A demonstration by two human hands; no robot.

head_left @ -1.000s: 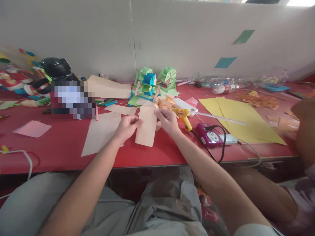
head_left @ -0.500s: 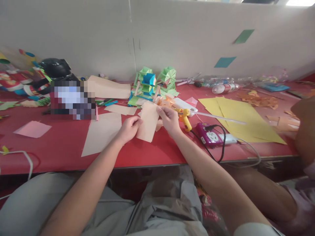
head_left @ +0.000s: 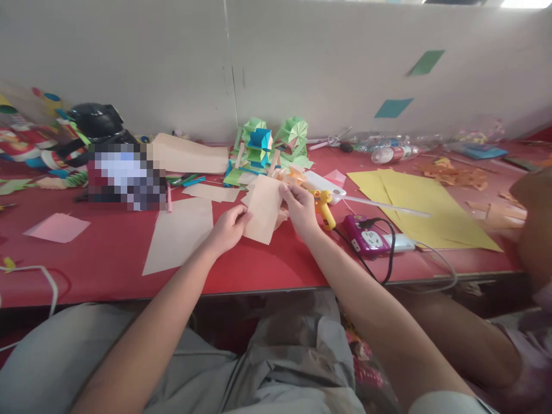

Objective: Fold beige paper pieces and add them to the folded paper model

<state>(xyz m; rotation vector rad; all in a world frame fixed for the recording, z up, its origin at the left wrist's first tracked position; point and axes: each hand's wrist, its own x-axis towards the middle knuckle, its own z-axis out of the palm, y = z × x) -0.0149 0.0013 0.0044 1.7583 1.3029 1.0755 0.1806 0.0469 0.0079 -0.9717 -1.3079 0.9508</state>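
Between my two hands, just above the red table [head_left: 254, 270], is a tan rectangular sheet of paper [head_left: 264, 210]. My left hand [head_left: 230, 228] pinches its left edge between thumb and fingers. At the upper right edge my right hand [head_left: 299, 208] grips it the same way. A yellow glue gun [head_left: 326, 211] lies close to the right of my right hand. Behind the sheet stand folded paper models in green [head_left: 294, 133] and blue [head_left: 260, 140]. Left of my left hand lies a larger pale sheet of paper [head_left: 179, 233].
A purple power socket [head_left: 366, 237] with cables sits right of the glue gun. Beyond it are yellow sheets [head_left: 425, 210] and plastic bottles [head_left: 394, 152]. Pink paper [head_left: 57, 227] lies at the left. Another person's arm [head_left: 532, 230] shows at the right edge.
The tan sheet has shifted slightly right and up, together with my right hand. My left hand has barely moved and still holds the sheet's left edge.
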